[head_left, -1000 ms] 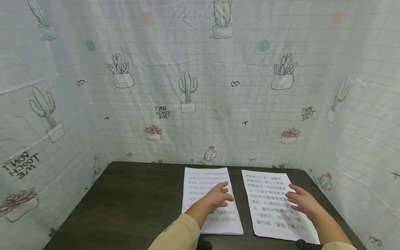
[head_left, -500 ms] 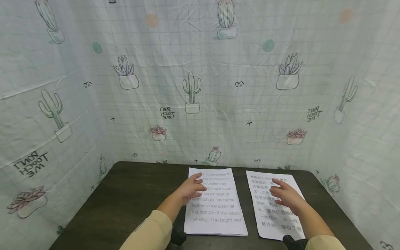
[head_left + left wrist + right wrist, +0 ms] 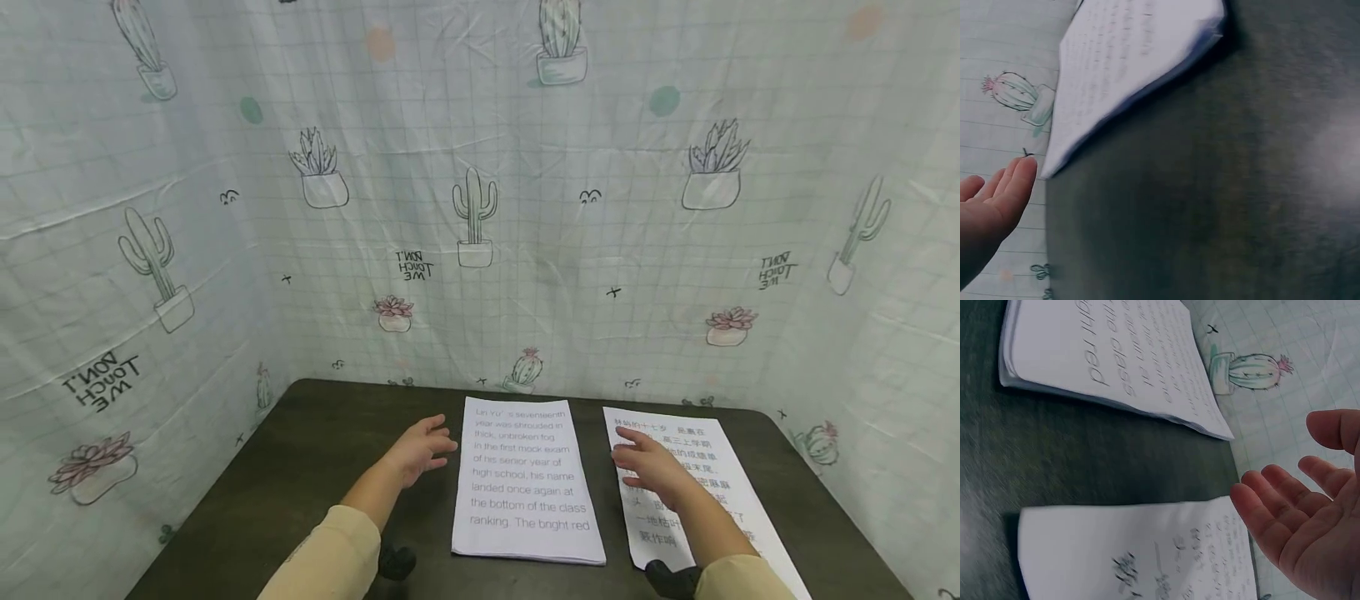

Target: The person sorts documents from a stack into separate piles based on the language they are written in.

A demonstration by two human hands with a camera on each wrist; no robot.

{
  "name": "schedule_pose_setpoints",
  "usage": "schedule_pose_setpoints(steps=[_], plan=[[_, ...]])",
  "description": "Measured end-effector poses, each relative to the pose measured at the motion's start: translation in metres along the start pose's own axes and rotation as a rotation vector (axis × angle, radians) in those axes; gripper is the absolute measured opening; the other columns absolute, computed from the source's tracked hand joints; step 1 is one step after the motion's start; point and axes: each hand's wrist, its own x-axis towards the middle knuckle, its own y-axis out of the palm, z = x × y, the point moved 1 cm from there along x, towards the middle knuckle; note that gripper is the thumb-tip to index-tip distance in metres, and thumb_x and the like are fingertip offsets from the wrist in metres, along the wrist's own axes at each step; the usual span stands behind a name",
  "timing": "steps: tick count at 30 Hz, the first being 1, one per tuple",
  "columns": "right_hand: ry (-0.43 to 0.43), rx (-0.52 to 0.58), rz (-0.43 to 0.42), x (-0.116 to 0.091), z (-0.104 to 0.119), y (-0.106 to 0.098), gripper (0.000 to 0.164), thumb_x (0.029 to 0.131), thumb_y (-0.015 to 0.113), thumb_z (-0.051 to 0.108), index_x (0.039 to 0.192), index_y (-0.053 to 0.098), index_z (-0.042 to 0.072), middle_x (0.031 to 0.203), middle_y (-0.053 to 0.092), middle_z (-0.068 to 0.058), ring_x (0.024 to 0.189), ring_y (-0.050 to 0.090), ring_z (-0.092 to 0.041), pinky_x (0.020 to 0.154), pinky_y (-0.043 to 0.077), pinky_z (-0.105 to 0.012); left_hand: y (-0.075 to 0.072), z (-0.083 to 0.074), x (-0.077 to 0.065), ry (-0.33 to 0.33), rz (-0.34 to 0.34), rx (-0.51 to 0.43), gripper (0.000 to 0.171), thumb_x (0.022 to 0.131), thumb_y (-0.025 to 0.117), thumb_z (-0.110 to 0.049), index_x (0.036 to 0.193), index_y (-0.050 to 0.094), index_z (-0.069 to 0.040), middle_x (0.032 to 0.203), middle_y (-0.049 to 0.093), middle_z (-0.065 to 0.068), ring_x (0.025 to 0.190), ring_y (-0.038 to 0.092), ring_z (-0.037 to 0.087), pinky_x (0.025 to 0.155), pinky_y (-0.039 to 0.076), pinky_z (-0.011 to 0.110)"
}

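A stack of white paper point(image 3: 521, 542) printed with English text lies on the dark table. To its right is a sheet with Chinese text point(image 3: 738, 492), partly covered by my right hand point(image 3: 652, 467) and forearm. That hand hovers over the sheet's left side, fingers loosely extended, holding nothing; the right wrist view shows its palm and spread fingers point(image 3: 1266, 506). My left hand point(image 3: 415, 450) hangs just left of the English stack, apart from it and holding nothing. In the left wrist view its fingers point(image 3: 1013, 187) are extended near the stack's corner.
The dark wooden table point(image 3: 300, 467) stretches out to the left of the left hand. A pale curtain point(image 3: 525, 250) with cactus prints hangs behind the table and on both sides. Dark wrist devices point(image 3: 395, 562) sit by the sleeves.
My left hand has moved left, off the English stack it was over. My right hand has shifted left across the Chinese sheet. The whole view has drifted slightly, with the papers appearing further right.
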Motion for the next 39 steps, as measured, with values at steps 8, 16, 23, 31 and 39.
schedule_pose_setpoints(steps=[8, 16, 23, 31, 39], plan=[[0.026, 0.038, 0.001, 0.001, -0.011, 0.024, 0.060, 0.099, 0.049, 0.018, 0.150, 0.027, -0.005, 0.145, 0.037, -0.037, 0.129, 0.047, -0.048, 0.093, 0.054, -0.048, 0.006, 0.020, -0.006, -0.071, -0.024, 0.019, 0.073, 0.089, 0.060, -0.004, 0.150, 0.021, 0.010, 0.152, 0.027, 0.036, 0.136, 0.039, 0.048, 0.106, 0.043, 0.055], [0.075, 0.076, 0.005, -0.001, -0.019, 0.040, 0.060, 0.097, 0.051, 0.016, 0.149, 0.028, -0.006, 0.143, 0.038, -0.038, 0.126, 0.050, -0.048, 0.093, 0.054, -0.050, 0.010, 0.041, -0.004, -0.086, -0.006, 0.006, 0.074, 0.089, 0.061, -0.003, 0.149, 0.020, 0.013, 0.150, 0.029, 0.038, 0.134, 0.043, 0.046, 0.107, 0.043, 0.054], [0.083, 0.055, -0.017, -0.006, -0.022, 0.049, 0.057, 0.096, 0.052, 0.015, 0.146, 0.035, -0.007, 0.139, 0.046, -0.034, 0.116, 0.059, -0.039, 0.088, 0.056, -0.047, 0.014, 0.052, -0.006, -0.074, 0.004, -0.041, 0.074, 0.087, 0.062, 0.000, 0.147, 0.022, 0.017, 0.148, 0.032, 0.039, 0.129, 0.051, 0.039, 0.105, 0.046, 0.049], [0.102, 0.004, -0.044, -0.008, -0.026, 0.058, 0.055, 0.093, 0.057, 0.013, 0.141, 0.042, -0.010, 0.127, 0.057, -0.031, 0.104, 0.064, -0.032, 0.082, 0.058, -0.045, 0.015, 0.061, -0.010, -0.033, 0.014, -0.024, 0.067, 0.083, 0.063, 0.007, 0.140, 0.032, 0.021, 0.134, 0.051, 0.038, 0.104, 0.065, 0.022, 0.094, 0.055, 0.040], [0.095, -0.081, -0.106, -0.008, -0.030, 0.067, 0.057, 0.085, 0.068, 0.009, 0.136, 0.049, -0.009, 0.104, 0.066, -0.019, 0.087, 0.066, -0.022, 0.074, 0.059, -0.040, 0.027, 0.064, -0.013, 0.019, -0.124, 0.112, 0.057, 0.076, 0.072, 0.008, 0.128, 0.052, 0.017, 0.101, 0.069, 0.021, 0.081, 0.065, 0.014, 0.078, 0.060, 0.036]])
